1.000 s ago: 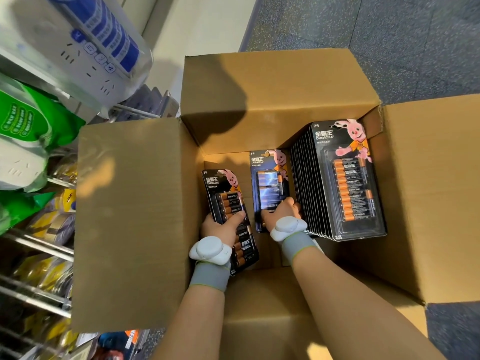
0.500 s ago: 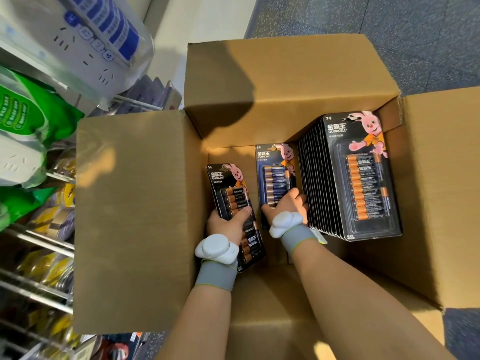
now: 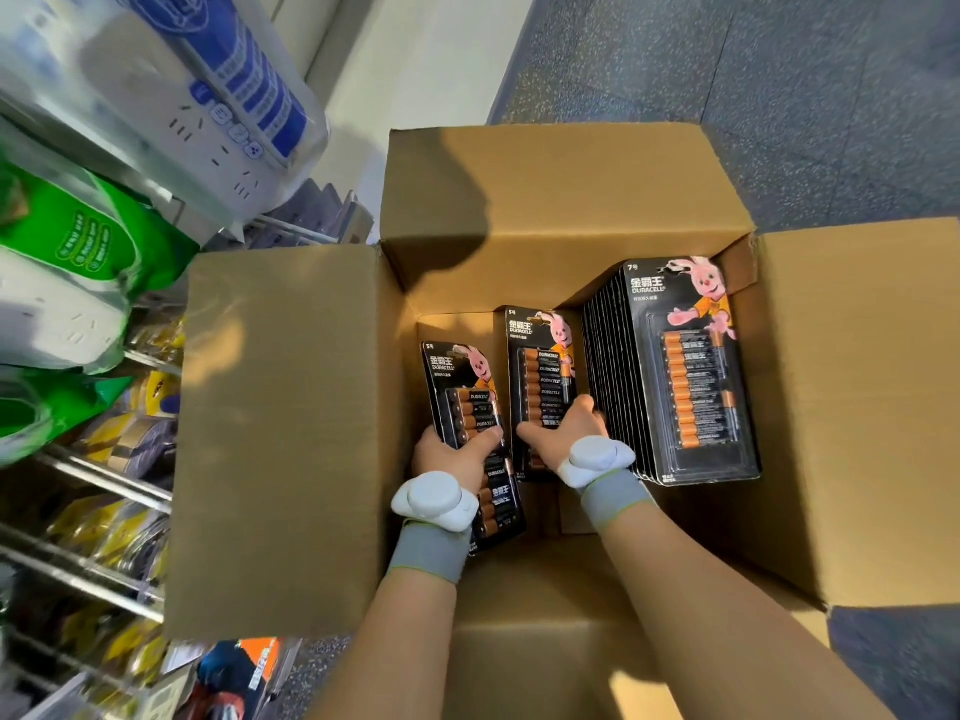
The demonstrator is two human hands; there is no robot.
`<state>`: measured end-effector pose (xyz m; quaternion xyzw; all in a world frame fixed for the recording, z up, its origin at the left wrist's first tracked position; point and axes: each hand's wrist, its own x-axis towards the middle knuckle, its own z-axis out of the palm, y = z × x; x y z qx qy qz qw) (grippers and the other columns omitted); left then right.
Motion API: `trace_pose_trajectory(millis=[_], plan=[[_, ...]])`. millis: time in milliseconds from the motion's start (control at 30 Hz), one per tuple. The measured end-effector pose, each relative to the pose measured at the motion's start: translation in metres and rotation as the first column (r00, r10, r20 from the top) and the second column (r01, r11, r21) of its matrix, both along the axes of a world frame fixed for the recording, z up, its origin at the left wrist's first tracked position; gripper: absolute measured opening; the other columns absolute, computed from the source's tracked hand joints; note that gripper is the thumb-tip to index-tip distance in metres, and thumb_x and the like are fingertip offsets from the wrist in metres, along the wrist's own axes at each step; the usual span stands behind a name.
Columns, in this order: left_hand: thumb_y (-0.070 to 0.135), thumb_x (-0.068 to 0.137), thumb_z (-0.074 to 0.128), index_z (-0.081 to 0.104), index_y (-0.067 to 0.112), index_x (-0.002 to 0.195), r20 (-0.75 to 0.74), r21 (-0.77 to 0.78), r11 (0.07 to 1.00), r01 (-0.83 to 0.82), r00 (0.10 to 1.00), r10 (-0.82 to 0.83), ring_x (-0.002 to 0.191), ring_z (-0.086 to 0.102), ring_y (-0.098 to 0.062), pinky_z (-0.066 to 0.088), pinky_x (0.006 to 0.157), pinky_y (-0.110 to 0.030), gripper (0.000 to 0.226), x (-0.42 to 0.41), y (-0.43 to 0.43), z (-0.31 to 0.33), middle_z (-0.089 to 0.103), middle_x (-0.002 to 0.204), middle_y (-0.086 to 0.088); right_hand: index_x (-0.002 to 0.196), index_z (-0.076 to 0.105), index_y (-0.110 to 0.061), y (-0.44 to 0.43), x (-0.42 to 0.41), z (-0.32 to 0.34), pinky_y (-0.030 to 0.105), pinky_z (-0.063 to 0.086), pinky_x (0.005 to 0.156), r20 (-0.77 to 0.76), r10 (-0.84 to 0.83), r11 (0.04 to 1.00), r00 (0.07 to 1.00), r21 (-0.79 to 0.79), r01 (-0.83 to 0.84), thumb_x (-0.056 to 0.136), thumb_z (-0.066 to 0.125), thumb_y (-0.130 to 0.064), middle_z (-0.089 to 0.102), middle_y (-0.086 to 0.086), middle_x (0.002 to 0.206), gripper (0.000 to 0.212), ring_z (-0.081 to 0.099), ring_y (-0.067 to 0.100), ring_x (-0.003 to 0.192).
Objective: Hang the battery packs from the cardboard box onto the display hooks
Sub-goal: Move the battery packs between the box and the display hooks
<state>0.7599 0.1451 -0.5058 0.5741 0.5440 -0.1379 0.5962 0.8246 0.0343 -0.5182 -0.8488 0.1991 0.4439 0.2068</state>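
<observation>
Reaching into the cardboard box point(image 3: 545, 210) with both hands, as seen from the head camera. Gripping one Duracell AA pack point(image 3: 462, 387) in the left hand point(image 3: 452, 454), thumb across the blister front, fingers hidden behind the card. Holding a second Duracell AA pack point(image 3: 540, 356) in the right hand point(image 3: 563, 433), thumb splayed toward its left edge, fingers hooked round its right edge.

Compared with a second ago: hardly raised at all, both packs still down inside the box's left half, below its rim. Only spread the right thumb wider across its pack. Judged from that: grips settled, nothing hung yet, lift-out probably next.

Leaving a stack of larger Duracell packs point(image 3: 691, 371) on edge against the box's right wall, just beside the right hand.

Edges to mind:
- Left flap point(image 3: 280, 433) spread between the box's inside and the wire display hooks point(image 3: 98, 475) beyond the box's left side, so likely calling for a rise over that flap before swinging across.
- Back flap tilted over the box's far side, shading the packs' top edges.
- Right flap point(image 3: 857, 407) splayed outward, away from the path.

Open room straight above the box. Crowded to its left with hanging power-strip packages point(image 3: 156, 96) and green packets point(image 3: 88, 236). Cannot tell which hook is free.
</observation>
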Motion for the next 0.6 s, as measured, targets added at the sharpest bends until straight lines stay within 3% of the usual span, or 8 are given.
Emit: trace_pose_trajectory(millis=[233, 333, 467, 600], plan=[[0.013, 0.077, 0.078, 0.065, 0.006, 0.106, -0.021, 0.052, 0.997, 0.051, 0.999, -0.05, 0.079, 0.066, -0.029, 0.048, 0.061, -0.026, 0.033, -0.003, -0.001, 0.025, 0.07, 0.096, -0.011, 0.142, 0.023, -0.003, -0.002, -0.009, 0.02, 0.041, 0.046, 0.091, 0.007, 0.033, 0.999, 0.999, -0.008, -0.033, 0.081, 0.066, -0.047, 0.037, 0.017, 0.141, 0.087, 0.049, 0.039, 0.121], [0.016, 0.076, 0.079, 0.065, 0.008, 0.106, -0.025, 0.053, 0.995, 0.087, 0.996, -0.086, 0.083, 0.068, -0.031, 0.057, 0.071, -0.037, 0.034, -0.006, -0.001, 0.035, 0.072, 0.097, -0.012, 0.138, 0.026, -0.003, -0.005, -0.013, 0.031, 0.042, 0.046, 0.092, 0.044, 0.056, 0.998, 0.997, 0.003, -0.056, 0.08, 0.066, -0.046, 0.039, 0.018, 0.136, 0.083, 0.049, 0.039, 0.119], [0.02, 0.074, 0.081, 0.066, 0.009, 0.108, -0.027, 0.092, 0.985, 0.144, 0.989, -0.142, 0.088, 0.068, -0.032, 0.057, 0.081, -0.045, 0.039, -0.007, 0.001, 0.045, 0.072, 0.099, -0.01, 0.136, 0.029, -0.003, -0.009, -0.014, 0.041, 0.047, 0.047, 0.095, 0.046, 0.032, 0.999, 0.998, 0.028, -0.034, 0.079, 0.067, -0.05, 0.041, 0.018, 0.135, 0.083, 0.051, 0.039, 0.117], [0.019, 0.075, 0.08, 0.065, 0.006, 0.109, -0.012, 0.092, 0.99, 0.108, 0.994, -0.108, 0.08, 0.068, -0.032, 0.053, 0.063, -0.03, 0.04, -0.013, 0.009, 0.054, 0.071, 0.097, -0.014, 0.132, 0.034, -0.007, -0.016, -0.017, 0.053, 0.053, 0.053, 0.086, 0.057, 0.004, 0.995, 0.998, 0.103, -0.01, 0.064, 0.061, -0.068, 0.046, 0.015, 0.13, 0.095, 0.057, 0.038, 0.107]])
